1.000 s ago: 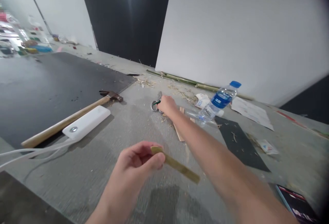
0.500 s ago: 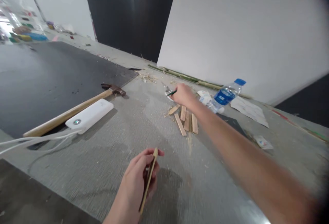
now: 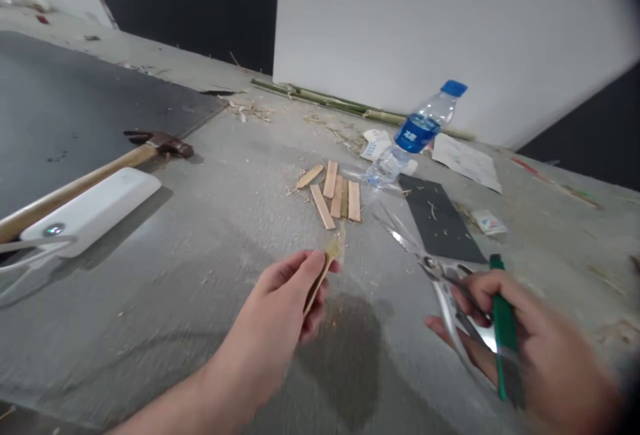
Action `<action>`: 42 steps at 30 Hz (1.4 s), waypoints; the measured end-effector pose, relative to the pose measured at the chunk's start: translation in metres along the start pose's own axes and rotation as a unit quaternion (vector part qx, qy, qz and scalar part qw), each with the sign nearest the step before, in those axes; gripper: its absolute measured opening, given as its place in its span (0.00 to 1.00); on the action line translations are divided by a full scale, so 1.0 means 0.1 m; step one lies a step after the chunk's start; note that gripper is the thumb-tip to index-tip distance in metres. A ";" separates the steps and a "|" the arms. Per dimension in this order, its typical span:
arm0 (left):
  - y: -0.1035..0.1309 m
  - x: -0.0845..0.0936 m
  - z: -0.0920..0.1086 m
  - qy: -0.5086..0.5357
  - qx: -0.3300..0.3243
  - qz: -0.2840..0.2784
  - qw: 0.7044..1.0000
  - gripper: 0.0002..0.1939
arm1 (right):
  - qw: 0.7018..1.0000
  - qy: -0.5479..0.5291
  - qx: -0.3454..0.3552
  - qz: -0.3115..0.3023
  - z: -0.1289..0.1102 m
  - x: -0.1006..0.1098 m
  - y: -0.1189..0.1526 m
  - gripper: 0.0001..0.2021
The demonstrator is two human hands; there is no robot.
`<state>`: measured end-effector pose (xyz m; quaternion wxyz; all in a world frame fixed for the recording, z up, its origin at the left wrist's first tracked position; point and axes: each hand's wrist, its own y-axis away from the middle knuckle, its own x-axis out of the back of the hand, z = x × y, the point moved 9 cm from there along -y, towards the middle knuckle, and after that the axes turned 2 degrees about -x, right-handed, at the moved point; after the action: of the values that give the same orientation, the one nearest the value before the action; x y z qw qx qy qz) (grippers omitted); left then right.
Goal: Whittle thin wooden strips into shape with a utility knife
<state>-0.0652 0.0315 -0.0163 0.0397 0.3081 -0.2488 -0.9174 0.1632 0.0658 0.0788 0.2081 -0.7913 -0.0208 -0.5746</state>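
A short bamboo strip (image 3: 323, 276) with a tapered tip is pinched between the thumb and fingers of my left hand (image 3: 280, 315). At the right, my right hand (image 3: 535, 335) grips metal scissors (image 3: 435, 275), their blades parted and aimed up and left. A slim green-handled tool (image 3: 505, 328) also lies across that hand's fingers; its kind is unclear. Several cut bamboo pieces (image 3: 336, 198) lie on the grey floor beyond my left hand. A dark sheet (image 3: 440, 218) rests behind the scissors.
A hammer (image 3: 155, 144) and a white power bank (image 3: 100, 208) with cables lie at the left. A tilted water bottle (image 3: 417, 132) stands near papers (image 3: 467, 160). Bamboo poles (image 3: 325, 98) run along the white wall panel, with shavings (image 3: 250, 110) scattered nearby.
My right hand has come back from beyond the bamboo pieces toward me, bringing the scissors along with the green tool. My left hand, still holding the strip, sits slightly higher and farther right.
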 end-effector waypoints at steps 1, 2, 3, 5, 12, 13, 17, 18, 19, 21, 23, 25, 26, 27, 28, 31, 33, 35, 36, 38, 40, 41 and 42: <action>-0.02 -0.08 0.02 -0.033 0.000 -0.008 0.999 0.18 | 1.000 0.003 0.009 0.001 0.03 0.00 0.04 0.21; -0.05 -0.16 0.04 -0.066 -0.003 -0.013 0.998 0.18 | 1.000 0.004 0.020 -0.004 0.06 -0.02 0.08 0.21; -0.09 -0.22 0.05 -0.095 -0.009 -0.013 0.995 0.18 | 1.000 0.000 0.028 -0.011 0.08 -0.05 0.11 0.21; -0.16 -0.32 0.08 -0.120 -0.028 -0.001 0.992 0.17 | 0.999 -0.016 0.034 -0.006 0.13 -0.08 0.16 0.21; -0.34 -0.33 -0.15 -0.045 -0.023 0.067 0.996 0.10 | 0.999 -0.031 0.006 -0.025 0.32 -0.33 0.38 0.20; -0.34 -0.34 -0.17 -0.036 -0.021 0.061 0.997 0.11 | 0.999 -0.023 0.009 -0.022 0.33 -0.35 0.39 0.21; -0.33 -0.38 -0.21 -0.016 -0.001 0.050 0.999 0.09 | 1.000 -0.009 0.010 -0.026 0.36 -0.42 0.37 0.22; -0.33 -0.38 -0.21 -0.019 0.001 0.049 0.999 0.09 | 0.999 -0.014 0.013 -0.027 0.35 -0.43 0.36 0.22; -0.32 -0.40 -0.20 -0.025 0.000 0.040 0.999 0.10 | 0.999 -0.017 0.016 -0.031 0.35 -0.44 0.34 0.22; -0.32 -0.46 -0.17 -0.036 -0.006 0.002 0.999 0.14 | 0.999 -0.016 0.023 -0.034 0.33 -0.44 0.32 0.21; -0.30 -0.53 -0.17 -0.044 -0.005 -0.039 0.998 0.18 | 0.999 -0.008 0.027 -0.038 0.32 -0.44 0.30 0.20; -0.29 -0.54 -0.20 -0.044 0.006 -0.052 0.998 0.20 | 0.999 -0.002 0.033 -0.040 0.31 -0.44 0.29 0.20; -0.28 -0.54 -0.23 -0.041 0.015 -0.051 0.998 0.20 | 0.999 -0.003 0.036 -0.037 0.30 -0.43 0.29 0.20; -0.28 -0.53 -0.26 -0.036 0.022 -0.046 0.998 0.21 | 0.999 -0.002 0.035 -0.034 0.30 -0.43 0.29 0.20; -0.27 -0.51 -0.29 -0.030 0.026 -0.037 0.999 0.21 | 0.999 -0.001 0.030 -0.032 0.30 -0.42 0.30 0.19; -0.27 -0.41 -0.35 -0.020 0.020 0.031 0.999 0.16 | 0.999 0.011 0.009 -0.033 0.31 -0.44 0.33 0.17; -0.25 -0.33 -0.38 -0.026 0.020 0.083 0.996 0.12 | 0.999 0.017 -0.001 -0.045 0.30 -0.47 0.34 0.19; -0.23 -0.25 -0.41 -0.037 0.028 0.124 0.991 0.13 | 0.999 0.012 -0.005 -0.053 0.28 -0.48 0.34 0.19; -0.21 -0.22 -0.42 -0.050 0.029 0.134 0.989 0.15 | 0.998 0.007 -0.004 -0.056 0.27 -0.48 0.34 0.19; -0.19 -0.19 -0.40 -0.098 0.007 0.130 0.987 0.17 | 0.998 0.000 0.003 -0.057 0.25 -0.47 0.34 0.16; -0.19 -0.24 -0.33 -0.184 -0.045 0.082 0.979 0.15 | 0.998 0.000 0.007 -0.058 0.26 -0.47 0.34 0.15; -0.19 -0.29 -0.29 -0.232 -0.068 0.052 0.969 0.14 | 0.998 0.001 0.008 -0.060 0.26 -0.46 0.35 0.15; -0.19 -0.34 -0.26 -0.278 -0.087 0.026 0.956 0.15 | 0.998 0.002 0.009 -0.061 0.27 -0.47 0.35 0.15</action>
<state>-0.0210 0.0443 -0.0249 0.0190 0.0294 -0.1768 -0.9836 0.1810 0.0527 0.0185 0.1794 -0.7853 -0.0738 -0.5880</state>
